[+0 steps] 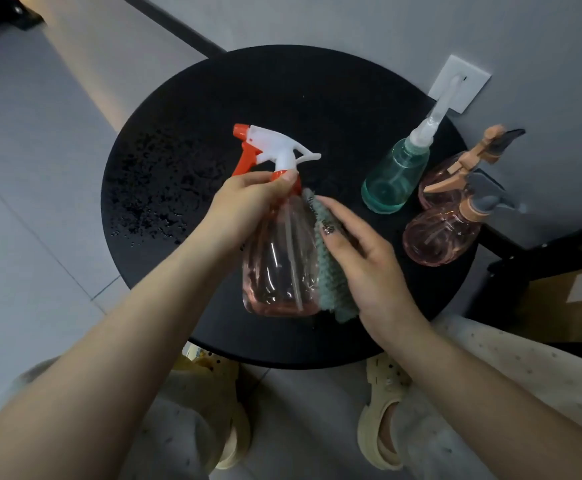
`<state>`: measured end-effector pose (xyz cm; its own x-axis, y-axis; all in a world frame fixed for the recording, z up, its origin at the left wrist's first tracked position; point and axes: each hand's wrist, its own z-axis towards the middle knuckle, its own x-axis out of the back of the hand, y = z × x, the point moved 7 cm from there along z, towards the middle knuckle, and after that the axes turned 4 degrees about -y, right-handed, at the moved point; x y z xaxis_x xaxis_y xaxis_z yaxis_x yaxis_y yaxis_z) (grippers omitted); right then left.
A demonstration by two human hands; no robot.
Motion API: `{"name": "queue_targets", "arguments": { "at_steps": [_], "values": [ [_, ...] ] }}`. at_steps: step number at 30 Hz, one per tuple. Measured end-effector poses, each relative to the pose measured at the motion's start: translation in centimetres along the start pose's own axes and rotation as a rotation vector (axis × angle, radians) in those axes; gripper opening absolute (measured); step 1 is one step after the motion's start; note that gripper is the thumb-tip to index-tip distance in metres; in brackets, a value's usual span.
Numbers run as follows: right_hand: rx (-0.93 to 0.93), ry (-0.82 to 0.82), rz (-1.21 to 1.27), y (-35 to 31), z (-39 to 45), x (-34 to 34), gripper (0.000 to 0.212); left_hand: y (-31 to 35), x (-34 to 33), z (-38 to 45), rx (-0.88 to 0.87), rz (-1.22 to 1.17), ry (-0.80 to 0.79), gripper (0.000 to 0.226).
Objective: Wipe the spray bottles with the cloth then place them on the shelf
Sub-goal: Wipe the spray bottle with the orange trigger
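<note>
Both forearms enter from the bottom edge and meet over a round black table (178, 109). Water droplets (158, 192) cover the table's left portion.

Left hand (248, 206): fingers and thumb are curled around the neck of a clear pink spray bottle (279, 258), just under its white and orange trigger head (268, 147). The bottle is held above the table, tilted, with its base toward the camera.

Right hand (358, 251): fingers lie extended and press a grey-green cloth (331, 271) against the bottle's right side. The cloth sits between palm and bottle wall, running from the shoulder to the base.

Further right, three bottles stand on the table near the wall: a teal bottle (393, 178) with a pale nozzle, then two pink round bottles, the far one (448, 174) with a tan trigger, the near one (438, 237) with a grey-topped trigger. These two touch or nearly touch. A white wall plate (469, 74) is behind them.

Below the table, two feet in pale clogs (383, 410) rest on the tiled floor.
</note>
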<state>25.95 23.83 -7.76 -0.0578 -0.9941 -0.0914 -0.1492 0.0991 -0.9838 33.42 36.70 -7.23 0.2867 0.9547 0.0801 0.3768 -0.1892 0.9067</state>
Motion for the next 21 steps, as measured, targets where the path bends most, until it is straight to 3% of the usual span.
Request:
{"name": "queue_targets", "arguments": {
  "at_steps": [5,12,15,21],
  "values": [
    [0.588,-0.152,-0.737,-2.9,-1.8,-2.1,0.035,0.1,0.4,0.3,-0.011,0.022,0.021,0.028],
    [1.000,-0.431,-1.210,-1.9,-4.8,-5.0,0.027,0.3,1.0,0.3,-0.003,-0.011,0.024,0.017],
    [0.960,-0.410,-1.153,-2.5,-4.3,-4.5,0.029,-0.1,0.8,0.4,0.016,-0.049,-0.004,0.018],
    [0.551,-0.111,-0.716,-3.5,-1.3,-1.1,0.031,-0.3,-0.8,0.2,0.008,-0.088,-0.122,0.021]
  ]
}}
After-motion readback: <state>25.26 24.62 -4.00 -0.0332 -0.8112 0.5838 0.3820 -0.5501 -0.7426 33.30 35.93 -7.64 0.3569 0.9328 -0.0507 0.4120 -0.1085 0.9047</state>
